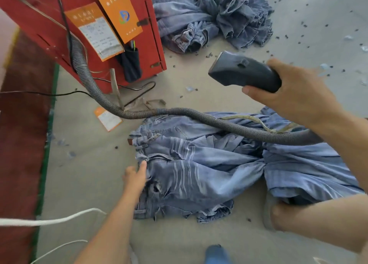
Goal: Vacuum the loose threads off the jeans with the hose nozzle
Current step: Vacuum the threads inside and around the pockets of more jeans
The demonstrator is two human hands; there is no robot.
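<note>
A pair of light blue jeans (199,170) lies crumpled on the grey floor in front of me, waistband and open zip to the left. My left hand (135,176) rests at the waistband beside the zip, fingers touching the denim. My right hand (294,90) holds the dark grey hose nozzle (243,72) raised above the floor, well clear of the jeans, its flat mouth pointing left. The ribbed grey hose (179,114) runs from the red machine (83,34) across the top of the jeans and under my right forearm.
A heap of more blue jeans (215,16) lies at the back. Dark thread bits (286,36) dot the floor on the right. Black cables (139,87), an orange tag (107,118) and a white cord (49,221) lie on the left. A red mat (22,144) borders the floor.
</note>
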